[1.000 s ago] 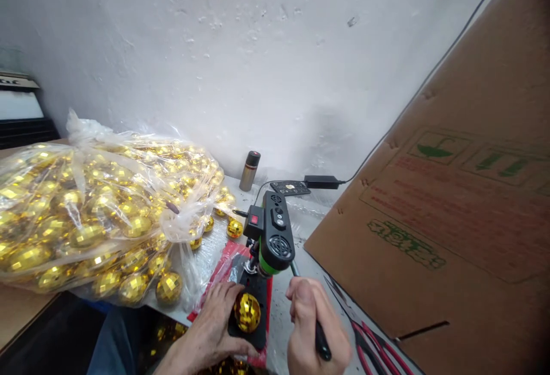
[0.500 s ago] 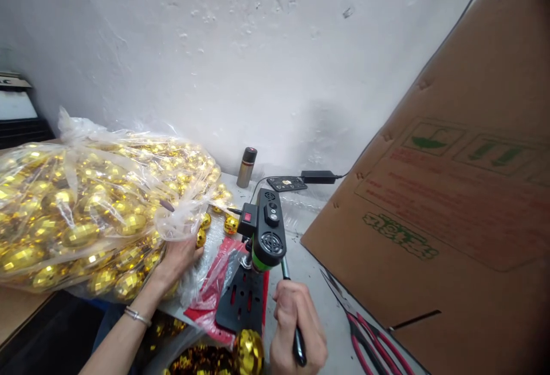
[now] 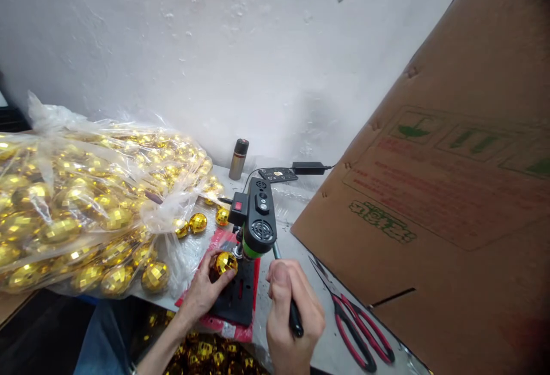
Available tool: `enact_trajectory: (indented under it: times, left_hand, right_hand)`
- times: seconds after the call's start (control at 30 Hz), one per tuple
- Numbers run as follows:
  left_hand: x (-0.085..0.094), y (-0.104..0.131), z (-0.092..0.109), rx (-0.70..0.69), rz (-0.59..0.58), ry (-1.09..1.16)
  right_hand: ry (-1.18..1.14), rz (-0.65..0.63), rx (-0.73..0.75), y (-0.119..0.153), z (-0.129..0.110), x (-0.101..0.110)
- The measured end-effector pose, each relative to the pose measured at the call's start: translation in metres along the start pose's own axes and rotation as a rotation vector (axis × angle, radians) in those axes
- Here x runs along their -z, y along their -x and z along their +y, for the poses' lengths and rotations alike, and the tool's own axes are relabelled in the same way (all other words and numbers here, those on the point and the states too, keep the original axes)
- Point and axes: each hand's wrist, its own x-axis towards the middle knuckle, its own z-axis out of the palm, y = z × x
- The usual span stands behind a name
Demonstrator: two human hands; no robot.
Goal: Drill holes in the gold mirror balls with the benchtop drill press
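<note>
A small black drill press [image 3: 261,220] with a green band stands on a black slotted base plate [image 3: 234,306] over red plastic. My left hand [image 3: 205,288] holds a gold mirrored ball [image 3: 226,263] between thumb and fingers, beside the press's chuck and above the plate. My right hand [image 3: 294,306] is wrapped round the black-handled lever [image 3: 295,320] at the press's right side. A large clear bag [image 3: 86,209] of gold balls lies at the left. More gold balls [image 3: 206,353] fill a container below the table's front edge.
Red-handled scissors [image 3: 358,329] lie at the right, beside a big cardboard box [image 3: 429,191]. Behind the press are a dark-capped bottle [image 3: 238,160], a black phone-like slab [image 3: 278,175] and a power adapter [image 3: 310,168]. Loose gold balls [image 3: 198,223] sit by the bag's mouth.
My left hand has moved right from the bag's mouth to the press and now shows a gold ball in it. My right hand still grips the lever. The view has shifted slightly.
</note>
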Motion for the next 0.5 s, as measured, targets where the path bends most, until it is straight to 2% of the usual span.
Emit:
enact_trajectory:
  times: [0.3, 0.4, 0.5]
  left_hand:
    - [0.009, 0.008, -0.010, -0.259, -0.115, -0.399]
    - [0.010, 0.012, -0.009, -0.306, -0.161, -0.461]
    - [0.006, 0.014, -0.005, -0.322, -0.159, -0.504]
  right_hand:
    - [0.019, -0.013, 0.005, 0.004, -0.001, 0.001]
    - [0.020, -0.018, 0.006, 0.006, 0.000, 0.001]
    - [0.017, -0.027, 0.013, 0.006, 0.000, 0.002]
